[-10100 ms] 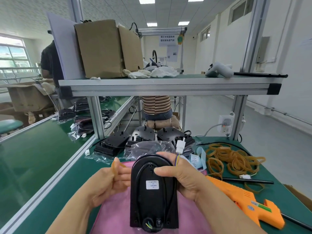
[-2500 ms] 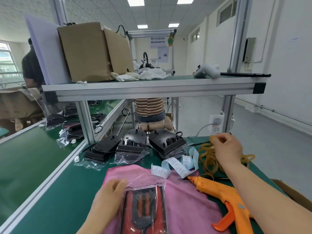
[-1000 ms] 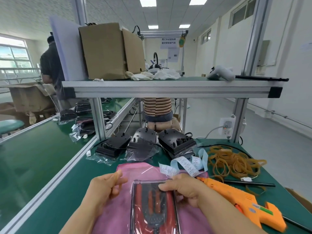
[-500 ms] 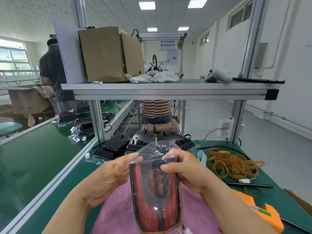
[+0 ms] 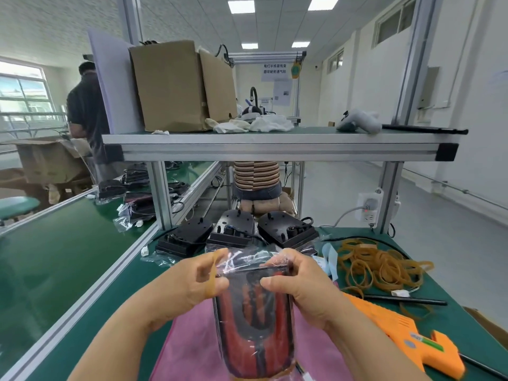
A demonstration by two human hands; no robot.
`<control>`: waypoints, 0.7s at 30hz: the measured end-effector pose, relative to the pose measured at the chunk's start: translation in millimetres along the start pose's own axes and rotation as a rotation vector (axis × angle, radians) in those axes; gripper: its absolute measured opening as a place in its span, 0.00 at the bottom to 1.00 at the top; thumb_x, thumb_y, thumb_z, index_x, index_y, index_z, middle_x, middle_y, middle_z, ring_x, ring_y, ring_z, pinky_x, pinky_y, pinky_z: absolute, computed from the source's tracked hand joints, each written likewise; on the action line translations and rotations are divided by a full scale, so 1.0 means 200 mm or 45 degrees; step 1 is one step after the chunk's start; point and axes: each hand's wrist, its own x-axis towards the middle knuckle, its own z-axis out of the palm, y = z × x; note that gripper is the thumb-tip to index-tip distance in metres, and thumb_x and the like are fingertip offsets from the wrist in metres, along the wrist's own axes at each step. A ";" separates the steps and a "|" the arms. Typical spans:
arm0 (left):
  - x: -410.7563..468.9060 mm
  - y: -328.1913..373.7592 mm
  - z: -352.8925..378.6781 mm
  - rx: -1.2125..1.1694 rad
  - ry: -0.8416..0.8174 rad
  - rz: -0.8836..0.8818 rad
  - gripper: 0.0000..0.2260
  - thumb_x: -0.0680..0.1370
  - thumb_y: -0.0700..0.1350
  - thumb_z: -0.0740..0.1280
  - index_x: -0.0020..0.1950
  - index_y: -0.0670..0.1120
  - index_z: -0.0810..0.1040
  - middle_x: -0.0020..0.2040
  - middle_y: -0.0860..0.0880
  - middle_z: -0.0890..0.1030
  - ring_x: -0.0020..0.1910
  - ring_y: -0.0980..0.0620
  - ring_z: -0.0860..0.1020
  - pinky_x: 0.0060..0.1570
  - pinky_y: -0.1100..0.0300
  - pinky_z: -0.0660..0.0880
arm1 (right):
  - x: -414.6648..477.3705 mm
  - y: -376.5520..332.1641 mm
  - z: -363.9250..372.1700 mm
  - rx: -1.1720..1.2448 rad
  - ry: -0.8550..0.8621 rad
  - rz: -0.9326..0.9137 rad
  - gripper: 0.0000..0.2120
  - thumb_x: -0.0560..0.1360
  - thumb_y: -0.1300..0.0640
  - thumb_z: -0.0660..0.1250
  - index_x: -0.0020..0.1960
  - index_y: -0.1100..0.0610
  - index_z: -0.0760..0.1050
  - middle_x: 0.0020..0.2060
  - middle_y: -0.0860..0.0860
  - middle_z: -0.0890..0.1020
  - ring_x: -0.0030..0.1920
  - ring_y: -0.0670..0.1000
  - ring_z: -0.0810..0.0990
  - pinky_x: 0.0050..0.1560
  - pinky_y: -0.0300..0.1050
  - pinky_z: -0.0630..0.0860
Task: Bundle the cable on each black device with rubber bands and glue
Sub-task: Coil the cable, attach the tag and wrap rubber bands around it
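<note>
Now off cloth (image 5: pixel 192 339), bagged device (image 5: pixel 254 320) raised, left hand (image 5: pixel 189 287), right hand (image 5: pixel 305 290) gripping it

White walls (image 5: pixel 467 78), grey floor (image 5: pixel 343 193), ceiling lights (image 5: pixel 241 6)

Bare left hand (image 5: pixel 189 284), right hand (image 5: pixel 302 287)

Two bare forearms reach in from the lower edge of the frame and converge at centre. The left hand (image 5: pixel 189 287) and right hand (image 5: pixel 302 290) face each other, thumbs nearest the camera. Their fingers curl over the top end of a bagged device (image 5: pixel 253 325), which they grip between them. A rubber band (image 5: pixel 210 284) is looped from the left hand's forefinger to its thumb.
</note>
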 end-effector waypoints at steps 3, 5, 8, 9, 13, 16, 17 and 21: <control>-0.03 -0.04 -0.04 -0.147 0.086 -0.014 0.35 0.73 0.61 0.71 0.77 0.53 0.64 0.70 0.65 0.70 0.64 0.72 0.71 0.56 0.78 0.70 | 0.00 0.02 -0.02 0.038 0.105 0.033 0.16 0.57 0.60 0.78 0.44 0.58 0.80 0.42 0.60 0.82 0.43 0.58 0.82 0.54 0.60 0.79; -0.04 -0.04 -0.03 -0.153 0.084 -0.034 0.34 0.74 0.60 0.71 0.77 0.53 0.63 0.72 0.63 0.69 0.65 0.69 0.72 0.56 0.76 0.70 | -0.01 0.02 -0.02 0.071 0.129 0.036 0.17 0.56 0.60 0.78 0.44 0.57 0.80 0.42 0.60 0.81 0.43 0.59 0.82 0.53 0.60 0.80; -0.02 -0.01 0.04 -0.099 -0.011 0.010 0.33 0.68 0.61 0.70 0.72 0.60 0.68 0.69 0.64 0.73 0.65 0.66 0.73 0.65 0.65 0.70 | -0.01 0.01 0.00 -0.009 0.089 0.014 0.21 0.55 0.56 0.78 0.45 0.59 0.79 0.41 0.60 0.81 0.44 0.59 0.81 0.54 0.61 0.79; -0.01 0.00 0.06 -0.108 -0.004 0.016 0.30 0.66 0.60 0.69 0.69 0.62 0.69 0.65 0.67 0.75 0.62 0.69 0.74 0.61 0.70 0.71 | -0.01 0.01 0.00 -0.026 0.058 0.001 0.21 0.55 0.56 0.78 0.46 0.60 0.79 0.41 0.60 0.81 0.44 0.59 0.81 0.54 0.61 0.79; 0.00 0.02 0.08 -0.164 0.035 0.011 0.28 0.65 0.58 0.70 0.64 0.64 0.71 0.61 0.71 0.77 0.62 0.72 0.73 0.57 0.73 0.71 | -0.01 0.02 -0.04 0.031 -0.079 -0.029 0.17 0.57 0.58 0.78 0.44 0.57 0.80 0.43 0.63 0.82 0.44 0.60 0.82 0.55 0.62 0.78; 0.02 0.02 0.09 -0.215 0.042 -0.012 0.26 0.66 0.52 0.74 0.64 0.58 0.76 0.63 0.64 0.78 0.62 0.63 0.77 0.61 0.64 0.74 | -0.01 0.01 -0.06 0.046 -0.110 -0.008 0.16 0.57 0.58 0.79 0.43 0.53 0.81 0.43 0.62 0.82 0.44 0.58 0.83 0.55 0.57 0.80; 0.02 0.02 0.10 -0.240 0.042 -0.019 0.25 0.66 0.50 0.75 0.64 0.55 0.78 0.63 0.62 0.79 0.61 0.61 0.79 0.60 0.62 0.76 | -0.01 0.01 -0.06 0.043 -0.118 -0.002 0.15 0.57 0.58 0.79 0.43 0.51 0.82 0.44 0.60 0.83 0.44 0.56 0.83 0.54 0.55 0.80; 0.03 0.00 0.10 -0.270 0.068 0.011 0.24 0.66 0.48 0.76 0.61 0.55 0.80 0.62 0.59 0.81 0.58 0.56 0.82 0.53 0.63 0.79 | -0.05 -0.05 -0.04 -0.295 0.114 -0.148 0.28 0.61 0.49 0.80 0.57 0.38 0.75 0.57 0.39 0.77 0.58 0.36 0.76 0.58 0.36 0.74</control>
